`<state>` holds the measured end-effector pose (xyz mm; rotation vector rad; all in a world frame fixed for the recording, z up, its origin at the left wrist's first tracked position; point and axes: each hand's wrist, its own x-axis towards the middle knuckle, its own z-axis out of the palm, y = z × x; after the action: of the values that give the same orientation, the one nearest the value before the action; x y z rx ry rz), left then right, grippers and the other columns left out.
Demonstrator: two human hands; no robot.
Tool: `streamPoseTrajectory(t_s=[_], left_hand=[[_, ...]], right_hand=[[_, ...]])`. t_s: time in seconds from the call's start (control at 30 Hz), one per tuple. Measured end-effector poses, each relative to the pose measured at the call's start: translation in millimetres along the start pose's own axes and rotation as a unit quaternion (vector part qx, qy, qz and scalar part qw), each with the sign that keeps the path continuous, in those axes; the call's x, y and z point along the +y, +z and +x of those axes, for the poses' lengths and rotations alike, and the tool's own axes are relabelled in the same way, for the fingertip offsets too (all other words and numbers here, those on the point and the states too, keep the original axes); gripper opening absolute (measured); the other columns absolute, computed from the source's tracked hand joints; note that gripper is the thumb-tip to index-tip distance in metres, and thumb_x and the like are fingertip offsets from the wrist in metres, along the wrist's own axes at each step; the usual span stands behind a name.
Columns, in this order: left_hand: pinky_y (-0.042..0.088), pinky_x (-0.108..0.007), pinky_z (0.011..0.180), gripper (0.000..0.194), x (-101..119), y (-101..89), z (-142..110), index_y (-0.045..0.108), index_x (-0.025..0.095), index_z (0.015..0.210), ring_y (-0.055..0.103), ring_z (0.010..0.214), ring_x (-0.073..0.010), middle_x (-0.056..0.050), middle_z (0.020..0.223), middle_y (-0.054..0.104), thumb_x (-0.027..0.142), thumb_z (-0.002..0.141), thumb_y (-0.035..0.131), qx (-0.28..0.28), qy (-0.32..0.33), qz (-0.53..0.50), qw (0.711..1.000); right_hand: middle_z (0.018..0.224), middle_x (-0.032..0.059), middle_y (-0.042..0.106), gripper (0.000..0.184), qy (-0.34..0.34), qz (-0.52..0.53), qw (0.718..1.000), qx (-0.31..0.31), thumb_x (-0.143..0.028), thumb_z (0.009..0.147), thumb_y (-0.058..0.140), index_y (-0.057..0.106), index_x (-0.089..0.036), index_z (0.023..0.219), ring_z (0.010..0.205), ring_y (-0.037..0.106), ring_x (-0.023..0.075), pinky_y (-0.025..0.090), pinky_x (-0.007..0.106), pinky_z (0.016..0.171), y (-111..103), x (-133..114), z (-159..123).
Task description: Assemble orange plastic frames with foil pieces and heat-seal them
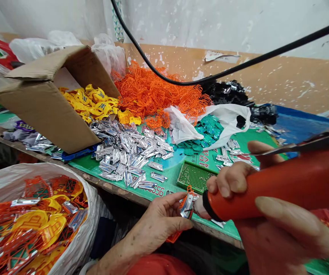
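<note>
The silver-and-orange plastic part [186, 205] is pinched in the left hand [163, 217] by the near edge of the green surface [90, 166]; best brace it firmly, holding the red power screwdriver [267, 187], gripped in the right hand [267, 236], square.

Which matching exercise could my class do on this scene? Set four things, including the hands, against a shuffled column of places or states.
1. left hand
2. right hand
3. black cable
4. white sack

A. open, at the lower left
B. wrapped around the red tool
C. curving across the upper part of the picture
D. holding the orange and silver piece

Right pairs: 1-D, 2-B, 3-C, 4-A
</note>
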<state>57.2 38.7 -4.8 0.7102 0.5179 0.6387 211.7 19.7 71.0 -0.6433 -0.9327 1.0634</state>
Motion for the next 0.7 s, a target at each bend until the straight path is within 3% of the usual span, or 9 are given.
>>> streamPoseTrajectory(t_s=[0.33, 0.7], left_hand=[[0.04, -0.022, 0.072, 0.05, -1.6, 0.4, 0.7, 0.07, 0.021, 0.114, 0.058, 0.078, -0.0117, -0.001, 0.084, 0.068, 0.001, 0.067, 0.068, 0.001, -0.011, 0.035, 0.999], [0.031, -0.022, 0.056, 0.052, -3.8, 2.3, 2.4, 0.071, 0.018, 0.11, 0.048, 0.062, -0.0096, -0.001, 0.077, 0.066, 0.01, 0.059, 0.074, 0.043, -0.029, 0.079, 0.996]], right_hand=[[0.075, -0.0013, 0.06, 0.045, -0.003, -0.018, 1.0, -0.014, -0.022, 0.074, 0.071, 0.056, -0.032, 0.115, 0.069, 0.058, 0.0152, 0.052, 0.035, 0.071, -2.6, 4.9, -6.3], [0.071, -0.0047, 0.061, 0.042, -0.002, -0.082, 0.996, 0.015, -0.018, 0.074, 0.069, 0.054, -0.031, 0.111, 0.065, 0.058, 0.0127, 0.051, 0.031, 0.068, 3.0, 7.7, -10.6]])
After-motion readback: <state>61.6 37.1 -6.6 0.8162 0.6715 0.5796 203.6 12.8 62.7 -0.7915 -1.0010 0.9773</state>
